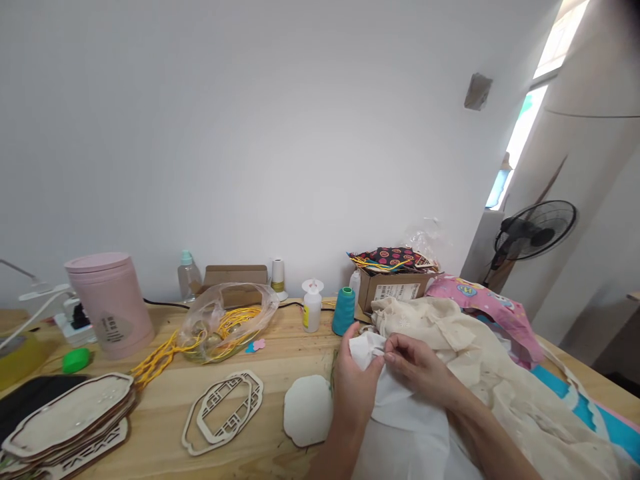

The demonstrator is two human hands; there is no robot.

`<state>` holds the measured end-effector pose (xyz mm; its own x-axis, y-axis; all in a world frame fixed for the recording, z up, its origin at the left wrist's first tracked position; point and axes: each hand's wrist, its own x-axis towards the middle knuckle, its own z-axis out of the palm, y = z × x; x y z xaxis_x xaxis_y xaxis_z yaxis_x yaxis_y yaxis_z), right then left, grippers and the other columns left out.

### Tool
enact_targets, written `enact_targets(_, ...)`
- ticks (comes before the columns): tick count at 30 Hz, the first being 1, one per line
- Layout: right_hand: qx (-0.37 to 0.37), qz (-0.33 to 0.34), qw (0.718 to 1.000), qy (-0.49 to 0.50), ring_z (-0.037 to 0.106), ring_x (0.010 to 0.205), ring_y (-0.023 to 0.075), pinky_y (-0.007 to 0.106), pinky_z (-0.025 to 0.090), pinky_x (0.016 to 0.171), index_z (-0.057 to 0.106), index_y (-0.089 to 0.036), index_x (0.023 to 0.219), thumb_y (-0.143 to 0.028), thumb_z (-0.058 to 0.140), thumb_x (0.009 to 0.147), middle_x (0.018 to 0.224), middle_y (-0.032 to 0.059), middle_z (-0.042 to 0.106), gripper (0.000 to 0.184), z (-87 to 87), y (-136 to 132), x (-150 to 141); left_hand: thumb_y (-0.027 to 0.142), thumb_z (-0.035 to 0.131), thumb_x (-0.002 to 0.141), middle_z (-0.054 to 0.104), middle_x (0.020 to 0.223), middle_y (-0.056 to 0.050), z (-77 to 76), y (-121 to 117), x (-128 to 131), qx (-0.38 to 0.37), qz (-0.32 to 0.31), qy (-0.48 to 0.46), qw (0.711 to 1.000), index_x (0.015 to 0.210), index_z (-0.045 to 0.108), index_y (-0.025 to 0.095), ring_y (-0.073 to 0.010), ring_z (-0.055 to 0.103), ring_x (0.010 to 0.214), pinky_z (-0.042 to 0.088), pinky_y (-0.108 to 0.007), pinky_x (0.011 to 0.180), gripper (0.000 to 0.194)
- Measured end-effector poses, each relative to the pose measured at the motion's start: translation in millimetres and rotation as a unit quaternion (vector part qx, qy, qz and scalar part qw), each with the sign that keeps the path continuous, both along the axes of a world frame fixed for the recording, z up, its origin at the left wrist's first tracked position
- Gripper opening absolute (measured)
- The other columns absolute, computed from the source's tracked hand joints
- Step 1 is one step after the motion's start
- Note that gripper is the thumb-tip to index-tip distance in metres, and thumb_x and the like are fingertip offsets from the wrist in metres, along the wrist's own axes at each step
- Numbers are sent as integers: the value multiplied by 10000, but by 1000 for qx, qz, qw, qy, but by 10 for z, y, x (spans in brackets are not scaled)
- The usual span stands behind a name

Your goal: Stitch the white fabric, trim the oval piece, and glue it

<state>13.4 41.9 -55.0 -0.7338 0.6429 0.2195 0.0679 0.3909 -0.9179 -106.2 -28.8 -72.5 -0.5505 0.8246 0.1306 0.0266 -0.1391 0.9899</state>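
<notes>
Both my hands meet over a piece of white fabric (410,417) at the near edge of the wooden table (280,357). My left hand (353,387) is closed around a bunched part of the white fabric. My right hand (417,363) pinches the same fabric at its top with thumb and fingers pressed together. A white shaped panel (307,410) lies flat just left of my left hand. Cream cloth (450,327) is heaped right behind my right hand.
A teal thread spool (344,311), a white glue bottle (312,306) and a cardboard box (395,288) stand behind my hands. A wooden cut-out frame (223,410), stacked frames (67,420), a bag of yellow cord (227,323) and a pink container (111,305) lie left. A fan (535,233) stands right.
</notes>
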Motion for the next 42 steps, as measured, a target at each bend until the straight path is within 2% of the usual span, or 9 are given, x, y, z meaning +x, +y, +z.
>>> enact_targets(2, -20, 8, 999, 36, 272, 511, 85, 207, 215, 446, 441, -183, 675, -502, 526, 766, 576, -55, 339, 342, 30, -6, 27, 150, 601, 609, 551, 1161, -124, 0, -8, -5, 3, -2, -3, 1000, 1208, 412, 165, -239, 532, 1017, 400, -353, 869, 628)
enact_targets(5, -30, -24, 995, 87, 296, 532, 89, 208, 243, 472, 442, -185, 661, -491, 544, 759, 592, -50, 339, 337, 67, 0, 58, 144, 586, 621, 546, 1163, -142, 15, -25, -16, 13, 3, -21, 1000, 1207, 409, 136, -231, 541, 1002, 409, -345, 862, 612)
enact_targets(8, -19, -48, 997, 58, 323, 528, 89, 209, 260, 471, 490, -174, 665, -496, 572, 730, 592, -41, 386, 338, 61, 8, 38, 146, 600, 614, 551, 1161, -138, 33, -35, -20, 18, 4, -17, 1000, 1216, 408, 145, -231, 551, 989, 413, -345, 859, 632)
enact_targets(13, 23, -58, 998, 1, 363, 538, 101, 220, 290, 478, 563, -149, 815, -516, 551, 725, 607, -24, 445, 378, 0, 1, -36, 181, 638, 603, 565, 1157, -120, 22, -20, -11, 19, 15, 3, 1000, 1210, 435, 180, -247, 546, 1007, 409, -353, 861, 639)
enact_targets(19, 99, -74, 992, -2, 389, 553, 111, 229, 306, 490, 535, -162, 640, -492, 522, 754, 609, -7, 458, 350, 0, 26, -9, 177, 638, 598, 565, 1154, -127, -4, -1, -20, 12, 14, -4, 1000, 1205, 435, 172, -251, 538, 1021, 410, -354, 859, 640)
enact_targets(27, 59, -73, 995, 18, 328, 519, 89, 212, 261, 456, 490, -172, 665, -469, 507, 777, 574, -44, 384, 319, 15, 45, 34, 136, 615, 605, 557, 1153, -128, 49, -29, -12, 4, 16, -22, 1000, 1204, 424, 158, -221, 554, 987, 417, -323, 855, 629)
enact_targets(32, 72, -70, 995, -13, 319, 503, 90, 208, 255, 437, 540, -160, 723, -454, 536, 754, 558, -46, 396, 296, -9, 31, -5, 159, 628, 602, 554, 1160, -127, 21, -12, -23, -2, 20, -4, 1000, 1213, 421, 162, -234, 535, 1022, 402, -335, 873, 645)
enact_targets(38, 89, -55, 994, -19, 330, 527, 98, 212, 260, 451, 500, -172, 668, -432, 521, 777, 584, -32, 409, 283, -52, 23, -36, 163, 629, 597, 549, 1172, -126, 6, -1, -22, -5, 22, 6, 1000, 1218, 423, 165, -240, 524, 1043, 389, -341, 887, 655)
enact_targets(42, 26, -18, 999, 35, 315, 524, 94, 212, 254, 458, 467, -179, 668, -487, 532, 762, 585, -40, 377, 329, 31, 2, 16, 143, 628, 600, 577, 1131, -119, 29, -12, -13, 6, 15, -12, 1000, 1203, 439, 158, -225, 557, 985, 419, -325, 848, 632)
